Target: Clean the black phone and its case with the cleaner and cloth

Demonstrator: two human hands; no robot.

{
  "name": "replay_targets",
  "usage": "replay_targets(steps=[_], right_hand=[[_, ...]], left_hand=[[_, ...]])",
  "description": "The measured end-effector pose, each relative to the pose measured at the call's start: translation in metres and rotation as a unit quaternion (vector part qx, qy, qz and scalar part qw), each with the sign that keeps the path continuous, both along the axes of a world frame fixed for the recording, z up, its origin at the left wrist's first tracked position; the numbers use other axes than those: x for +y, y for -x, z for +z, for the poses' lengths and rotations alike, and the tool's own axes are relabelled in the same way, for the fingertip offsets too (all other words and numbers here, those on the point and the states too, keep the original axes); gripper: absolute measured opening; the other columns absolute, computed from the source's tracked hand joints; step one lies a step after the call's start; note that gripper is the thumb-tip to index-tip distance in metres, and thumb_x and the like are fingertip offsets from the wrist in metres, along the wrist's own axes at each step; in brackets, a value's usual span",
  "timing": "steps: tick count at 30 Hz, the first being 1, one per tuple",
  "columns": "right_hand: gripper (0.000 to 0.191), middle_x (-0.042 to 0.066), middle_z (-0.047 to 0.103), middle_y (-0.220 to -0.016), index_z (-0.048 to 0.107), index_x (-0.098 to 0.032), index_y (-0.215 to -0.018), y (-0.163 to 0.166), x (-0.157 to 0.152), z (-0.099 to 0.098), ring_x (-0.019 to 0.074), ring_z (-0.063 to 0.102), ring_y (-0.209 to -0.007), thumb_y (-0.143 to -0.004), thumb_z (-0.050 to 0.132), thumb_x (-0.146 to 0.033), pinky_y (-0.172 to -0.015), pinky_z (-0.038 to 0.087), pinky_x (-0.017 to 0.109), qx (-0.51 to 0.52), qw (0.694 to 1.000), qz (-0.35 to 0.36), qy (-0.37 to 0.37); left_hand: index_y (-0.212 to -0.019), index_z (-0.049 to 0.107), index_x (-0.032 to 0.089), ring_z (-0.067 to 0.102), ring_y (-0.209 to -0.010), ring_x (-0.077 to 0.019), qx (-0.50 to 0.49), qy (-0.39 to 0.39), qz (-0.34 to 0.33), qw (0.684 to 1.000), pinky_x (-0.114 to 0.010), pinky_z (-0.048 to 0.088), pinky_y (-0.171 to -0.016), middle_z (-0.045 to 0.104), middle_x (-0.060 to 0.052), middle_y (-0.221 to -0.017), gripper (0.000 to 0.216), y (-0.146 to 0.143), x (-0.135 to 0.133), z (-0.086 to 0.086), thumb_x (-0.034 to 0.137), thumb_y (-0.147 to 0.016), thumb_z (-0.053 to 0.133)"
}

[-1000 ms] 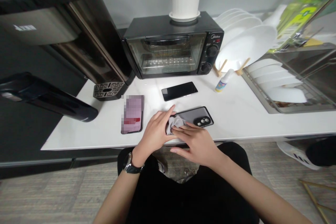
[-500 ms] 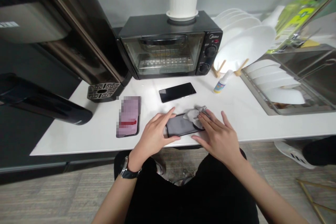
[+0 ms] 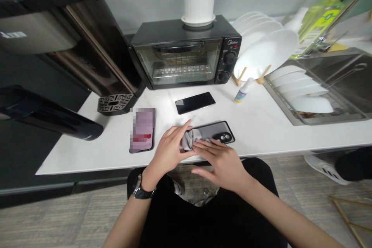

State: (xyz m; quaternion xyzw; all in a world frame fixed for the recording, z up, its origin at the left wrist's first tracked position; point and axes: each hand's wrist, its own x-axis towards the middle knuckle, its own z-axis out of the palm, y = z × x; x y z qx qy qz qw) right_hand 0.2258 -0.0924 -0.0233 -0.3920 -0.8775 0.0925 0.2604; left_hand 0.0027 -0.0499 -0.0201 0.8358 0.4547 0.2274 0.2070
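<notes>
A phone case point(image 3: 212, 129) with a greyish back and a dark rim lies on the white counter, its camera cutouts at the right end. My left hand point(image 3: 168, 145) grips the case's left end, thumb on the near edge and fingers at the far edge. Under the fingertips of my right hand point(image 3: 222, 162), a crumpled grey cloth point(image 3: 190, 138) is pressed against the left part of the case. Beyond it lies a phone point(image 3: 195, 103) with a black screen. A small spray bottle point(image 3: 242, 92) stands to the right of that phone.
Another phone point(image 3: 143, 130), its screen pixelated, lies left of my hands. A toaster oven point(image 3: 186, 58) stands behind, with a drinks machine point(image 3: 116, 102) and a dark bottle point(image 3: 58, 118) leftward. Racked white plates point(image 3: 264, 54) and a sink point(image 3: 287, 112) with dishes are right.
My right hand has slid the cloth leftward along the case, from the camera end to the end by my left hand. The camera cutouts are now uncovered. My left hand stays in place.
</notes>
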Motion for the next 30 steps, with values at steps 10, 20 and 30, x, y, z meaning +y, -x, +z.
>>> replay_targets(steps=[10,20,30], right_hand=[[0.056,0.012,0.063,-0.149,0.050,-0.013,-0.152,-0.067,-0.008,-0.008,0.0277,0.063,-0.135,-0.108,0.049,-0.048,-0.121,0.041,0.053,-0.128,0.977,-0.135,-0.102],[0.068,0.027,0.070,-0.134,0.065,0.001,-0.132,0.022,0.024,-0.010,0.0372,0.069,-0.124,-0.101,0.055,-0.059,-0.112,0.051,0.052,-0.060,0.984,-0.143,-0.090],[0.047,0.011,0.072,-0.137,0.067,-0.019,-0.137,-0.003,0.002,0.002,0.0267,0.066,-0.131,-0.103,0.059,-0.050,-0.114,0.051,0.049,-0.019,1.000,-0.004,-0.001]], left_hand=[[-0.166,0.023,0.037,0.056,-0.132,-0.0284,-0.029,0.023,0.002,0.999,-0.047,0.047,-0.113,0.062,-0.005,-0.148,0.102,-0.002,-0.002,0.002,0.037,-0.085,0.085],[-0.166,0.023,0.034,0.057,-0.134,-0.0296,-0.039,0.034,0.004,0.999,-0.048,0.048,-0.114,0.064,-0.008,-0.147,0.098,0.001,0.005,0.002,0.034,-0.088,0.081],[-0.166,0.022,0.034,0.056,-0.135,-0.0304,-0.027,0.014,0.007,1.000,-0.050,0.045,-0.115,0.062,-0.007,-0.149,0.104,0.002,0.002,0.000,0.035,-0.084,0.086]])
